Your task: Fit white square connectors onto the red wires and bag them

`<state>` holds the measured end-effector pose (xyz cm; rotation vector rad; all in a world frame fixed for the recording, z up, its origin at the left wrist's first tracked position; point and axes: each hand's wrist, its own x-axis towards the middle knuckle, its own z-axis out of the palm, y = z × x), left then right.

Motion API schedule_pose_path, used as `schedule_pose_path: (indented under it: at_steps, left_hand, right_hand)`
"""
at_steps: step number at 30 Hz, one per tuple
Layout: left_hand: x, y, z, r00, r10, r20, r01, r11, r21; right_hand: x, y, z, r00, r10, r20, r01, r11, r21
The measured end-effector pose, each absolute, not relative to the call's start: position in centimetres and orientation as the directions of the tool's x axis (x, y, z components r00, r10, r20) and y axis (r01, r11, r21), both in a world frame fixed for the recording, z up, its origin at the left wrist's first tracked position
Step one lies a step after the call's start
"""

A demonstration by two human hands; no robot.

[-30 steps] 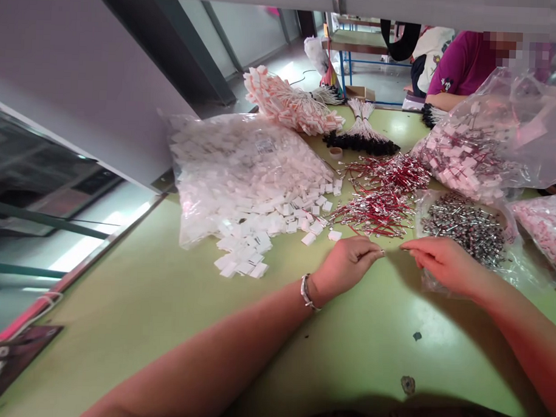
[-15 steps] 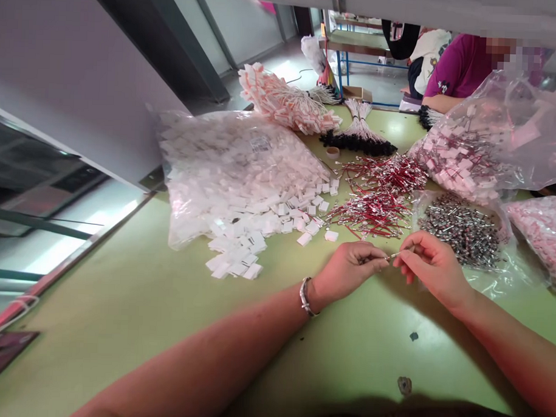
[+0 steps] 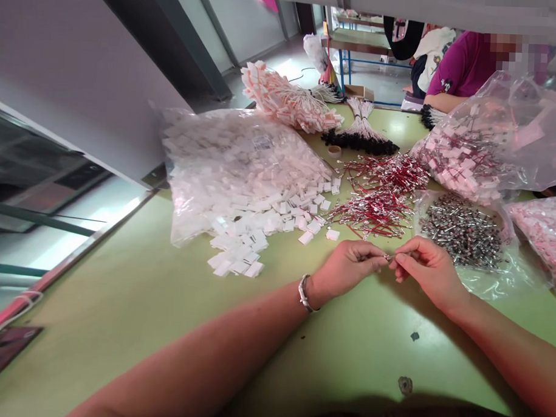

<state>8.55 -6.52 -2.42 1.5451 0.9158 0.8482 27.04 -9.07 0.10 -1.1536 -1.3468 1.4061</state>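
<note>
My left hand (image 3: 349,267), with a metal bracelet at its wrist, pinches a small metal-tipped piece. Facing it, my right hand (image 3: 426,268) is closed on a thin part that meets this piece between the fingertips. Both parts are too small to make out fully. Just beyond my hands lie piles of short red wires (image 3: 373,212) with shiny metal ends. Small silvery parts (image 3: 464,230) fill an open clear bag to the right. On the left, white plastic housings (image 3: 243,244) spill out of a large clear bag (image 3: 206,169).
Bundles of white wires with pink-white ends (image 3: 286,99) and with black ends (image 3: 360,135) lie at the back, near a tape roll (image 3: 335,151). Filled bags (image 3: 476,148) stand at the right. A person in a purple shirt (image 3: 465,66) sits across the green table (image 3: 165,314).
My right hand has moved slightly left, closer to my left fingertips, so the gap between the hands is smaller. The view has shifted slightly.
</note>
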Motion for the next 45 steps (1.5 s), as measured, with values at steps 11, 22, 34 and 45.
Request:
schedule_pose_path:
  at_steps: [11, 22, 34, 45]
  left_hand:
    - [8.4, -6.7, -2.6, 0.453, 0.877, 0.162, 0.302, -0.322, 0.897]
    - [8.7, -7.1, -2.5, 0.705, 0.67, 0.231, 0.606, -0.739, 0.292]
    - [1.4, -2.4, 2.4, 0.564, 0.819, -0.104, 0.819, -0.539, 0.196]
    - [2.5, -2.3, 1.1, 0.552, 0.834, 0.001, 0.768, -0.509, 0.39]
  right_hand:
    - [27.4, -8.7, 0.5, -0.228, 0.973, -0.046, 0.239, 0.009, -0.971]
    - [27.7, -8.7, -0.5, -0.294, 0.94, -0.176, 0.545, 0.014, -0.838]
    - [27.6, -9.4, 1.1, -0.454, 0.891, 0.0, 0.891, 0.454, -0.025]
    - [24.8, -9.9, 0.3, -0.625, 0.775, -0.096, 0.765, 0.583, -0.272]
